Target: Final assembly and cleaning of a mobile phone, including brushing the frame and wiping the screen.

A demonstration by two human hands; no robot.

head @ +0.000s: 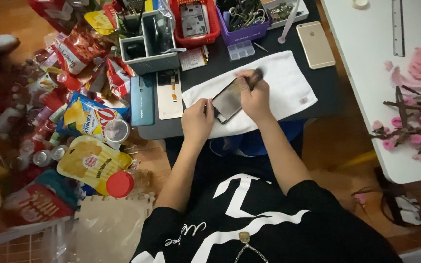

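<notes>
While left hand [197, 121] steadies phone [228, 100], right hand [255, 97] grips it.

A dark desk [327, 92] in the upper middle of the frame carries a white towel [288, 83], a gold phone [315, 45], a teal phone [143, 100], a grey organiser [148, 48], and red [213, 24] and purple [244, 31] baskets.
</notes>
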